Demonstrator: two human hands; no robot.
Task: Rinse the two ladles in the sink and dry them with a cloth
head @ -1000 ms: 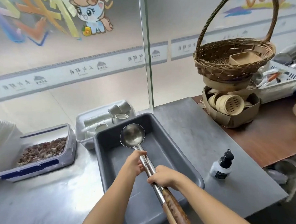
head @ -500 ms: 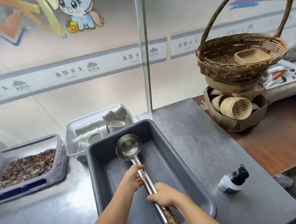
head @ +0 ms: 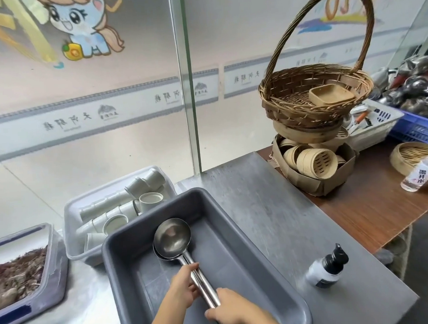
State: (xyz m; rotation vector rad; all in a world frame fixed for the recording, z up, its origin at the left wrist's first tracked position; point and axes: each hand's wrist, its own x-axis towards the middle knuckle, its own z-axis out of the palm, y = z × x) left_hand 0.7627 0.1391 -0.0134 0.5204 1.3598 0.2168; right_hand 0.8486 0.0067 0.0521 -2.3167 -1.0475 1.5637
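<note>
Two steel ladles [head: 172, 238] lie stacked, bowl in bowl, inside a grey plastic tub [head: 239, 244] on the steel counter. Their long metal shafts run side by side toward me. My left hand [head: 183, 286] grips the shafts partway down. My right hand [head: 230, 313] grips them lower, near the wooden handles, which are cut off by the bottom edge. No cloth or tap is in view.
A white bin of small cups [head: 119, 211] touches the tub's far left corner. A clear box of dried bits [head: 23, 273] sits left. A small pump bottle [head: 327, 267] stands right of the tub. Wicker basket [head: 314, 102], bamboo steamers [head: 314, 164] and a water bottle [head: 421, 173] sit far right.
The ladles have come down lower into the tub, bowls near its floor. Both hands slid down with them. The view has shifted right and down.
</note>
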